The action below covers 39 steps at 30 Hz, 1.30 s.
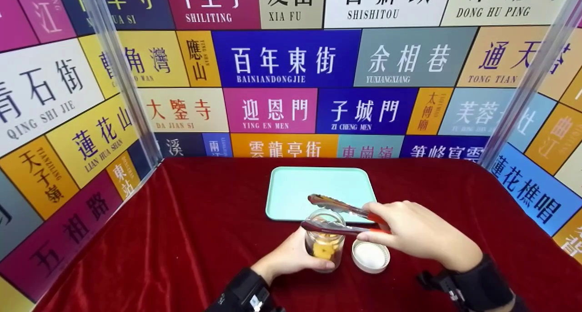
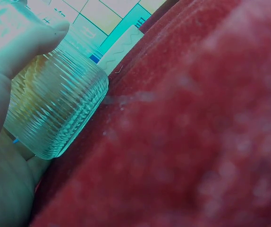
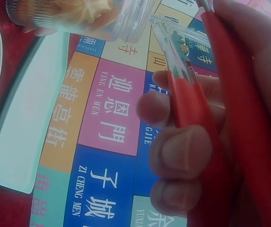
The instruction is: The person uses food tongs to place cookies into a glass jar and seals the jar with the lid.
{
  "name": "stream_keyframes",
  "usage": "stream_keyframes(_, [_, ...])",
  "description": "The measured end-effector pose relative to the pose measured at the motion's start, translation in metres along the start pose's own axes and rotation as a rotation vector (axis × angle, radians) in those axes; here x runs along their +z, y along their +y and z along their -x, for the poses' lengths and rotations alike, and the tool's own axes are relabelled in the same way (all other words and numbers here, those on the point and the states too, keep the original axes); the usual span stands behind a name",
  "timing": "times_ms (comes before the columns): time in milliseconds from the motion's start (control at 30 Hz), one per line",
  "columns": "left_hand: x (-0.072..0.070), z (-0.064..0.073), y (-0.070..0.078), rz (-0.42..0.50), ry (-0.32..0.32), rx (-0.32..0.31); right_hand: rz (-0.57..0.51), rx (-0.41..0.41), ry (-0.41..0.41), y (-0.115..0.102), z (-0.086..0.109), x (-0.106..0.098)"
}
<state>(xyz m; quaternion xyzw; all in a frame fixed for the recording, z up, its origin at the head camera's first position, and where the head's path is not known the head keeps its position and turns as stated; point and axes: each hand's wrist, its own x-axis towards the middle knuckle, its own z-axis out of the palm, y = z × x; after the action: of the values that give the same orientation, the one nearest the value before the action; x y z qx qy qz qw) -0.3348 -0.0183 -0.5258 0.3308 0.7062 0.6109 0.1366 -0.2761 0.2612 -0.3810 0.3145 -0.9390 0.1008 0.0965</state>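
Note:
My left hand (image 1: 293, 256) grips a ribbed glass jar (image 1: 334, 257) from its left side, thumb across the front. Yellowish pieces of food (image 1: 323, 248) lie inside the jar, and its mouth is uncovered. In the left wrist view the jar (image 2: 74, 94) is tilted in the picture above red cloth. My right hand (image 1: 416, 230) holds metal tongs (image 1: 334, 228) by their red handles (image 3: 197, 109). The tongs' two arms are spread apart over the jar's mouth, with nothing seen between the tips. Right of the jar lies a white round lid (image 1: 370, 256).
Behind the jar a mint-green tray (image 1: 291, 191) lies on the dark red cloth (image 1: 204, 239). Panels printed with place names (image 1: 282, 59) stand around the back and sides of the table. Black bands (image 1: 482, 282) circle both wrists.

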Motion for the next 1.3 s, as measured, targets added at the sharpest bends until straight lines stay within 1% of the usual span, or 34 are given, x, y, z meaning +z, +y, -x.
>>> stream_keyframes(167, [0.0,0.0,0.0,0.004,0.002,0.001,-0.003,0.004,0.005,0.001,0.0,0.0])
stream_keyframes(267, [0.0,-0.001,0.0,0.028,0.004,0.008,-0.008,0.028,0.023,0.004,0.001,-0.001])
stream_keyframes(333, [0.0,-0.001,-0.001,0.043,0.007,0.023,-0.014,0.065,0.05,0.009,0.002,-0.003])
stream_keyframes(467, [0.0,-0.002,-0.001,0.065,0.007,0.059,-0.012,0.166,0.117,0.02,0.003,-0.007])
stream_keyframes(533, [0.0,-0.001,-0.001,0.068,0.008,0.063,-0.006,0.215,0.142,0.027,0.003,-0.009])
stream_keyframes(633, [0.0,-0.001,-0.001,0.073,0.005,0.068,-0.011,0.288,0.157,0.038,0.004,-0.011])
stream_keyframes(767, [0.0,-0.001,-0.002,0.079,0.002,0.079,-0.022,0.39,0.157,0.054,0.006,-0.009])
stream_keyframes(900, [0.001,-0.001,-0.003,0.081,-0.002,0.082,-0.004,0.483,0.144,0.074,0.009,-0.002])
stream_keyframes(1033, [0.001,-0.002,-0.004,0.07,0.0,0.081,0.012,0.543,0.125,0.094,0.011,0.008])
stream_keyframes(1300, [0.0,-0.002,-0.003,0.038,0.015,0.07,-0.028,0.633,0.043,0.128,0.02,0.026])
